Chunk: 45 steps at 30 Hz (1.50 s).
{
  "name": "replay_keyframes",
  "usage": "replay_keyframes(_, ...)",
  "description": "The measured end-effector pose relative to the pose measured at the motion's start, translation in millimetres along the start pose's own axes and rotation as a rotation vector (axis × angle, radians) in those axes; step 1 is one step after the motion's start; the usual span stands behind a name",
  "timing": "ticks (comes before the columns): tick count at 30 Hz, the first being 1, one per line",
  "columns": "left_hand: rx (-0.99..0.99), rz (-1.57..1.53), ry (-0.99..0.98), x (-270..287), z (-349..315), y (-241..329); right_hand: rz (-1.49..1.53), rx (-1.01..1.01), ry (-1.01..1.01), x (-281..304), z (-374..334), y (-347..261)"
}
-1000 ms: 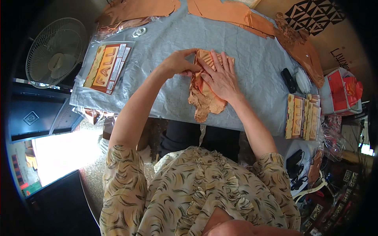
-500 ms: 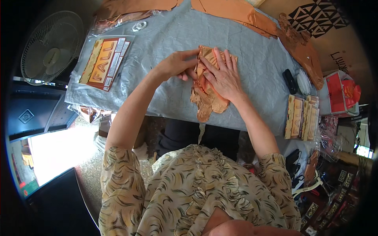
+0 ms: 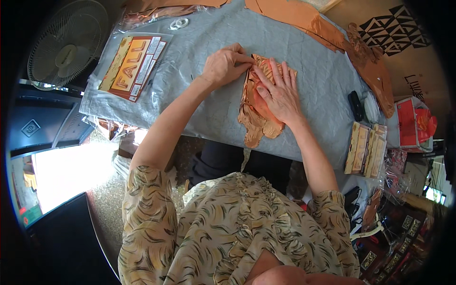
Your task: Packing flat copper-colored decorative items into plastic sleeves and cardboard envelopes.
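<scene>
A flat, folded copper-coloured foil balloon lies on the grey cloth-covered table in front of me, its crumpled lower end toward the table's near edge. My right hand rests flat on it with the fingers stretched out, pressing it down. At its upper left corner, my left hand pinches the foil edge between thumb and fingertips. The folded layers under my right palm are hidden.
Printed packets in clear sleeves lie at the left, smaller packets at the right edge. More copper foil lines the far side. White ribbon, a black object and a red-and-white box are around. A fan stands left.
My left hand has moved up to the foil's upper left corner and closed in a pinch there. The right hand stays flat on the foil. The whole view has shifted slightly.
</scene>
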<state>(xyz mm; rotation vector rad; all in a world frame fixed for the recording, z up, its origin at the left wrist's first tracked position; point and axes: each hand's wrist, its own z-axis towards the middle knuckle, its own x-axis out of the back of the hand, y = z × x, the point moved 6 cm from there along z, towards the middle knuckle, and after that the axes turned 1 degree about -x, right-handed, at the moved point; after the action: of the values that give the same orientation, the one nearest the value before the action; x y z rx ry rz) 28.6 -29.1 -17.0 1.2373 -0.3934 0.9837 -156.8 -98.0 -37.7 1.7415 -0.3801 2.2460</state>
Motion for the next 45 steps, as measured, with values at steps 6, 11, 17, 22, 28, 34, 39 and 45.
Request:
replay_keyframes(6,-0.083,-0.050,0.010,-4.2,-1.3,-3.4,0.031,-0.016,0.002,0.4,0.0,1.7)
replay_keyframes(11,-0.092,-0.082,-0.046,0.5,-4.1,-5.2,0.091,-0.050,-0.002,-1.2,0.1,2.8)
replay_keyframes(17,-0.191,-0.085,-0.139,2.9,-14.3,7.1,0.116,-0.058,-0.002,0.0,0.1,4.3)
replay_keyframes(22,-0.200,0.003,-0.212,0.3,-24.7,16.9,0.075,-0.056,-0.025,-0.5,1.1,3.9)
replay_keyframes(28,-0.239,0.022,-0.163,4.4,-35.1,27.0,0.079,-0.047,0.005,-1.1,-0.3,4.4)
replay_keyframes(34,-0.329,0.189,-0.073,0.7,-59.2,35.0,0.075,-0.044,0.012,1.8,0.6,1.0)
replay_keyframes(39,-0.319,0.195,-0.146,-1.4,-65.4,38.6,0.100,-0.034,0.060,4.1,0.0,2.0)
replay_keyframes(45,-0.331,0.128,-0.164,3.1,-59.4,37.9,0.043,-0.029,0.034,3.6,-0.9,1.7)
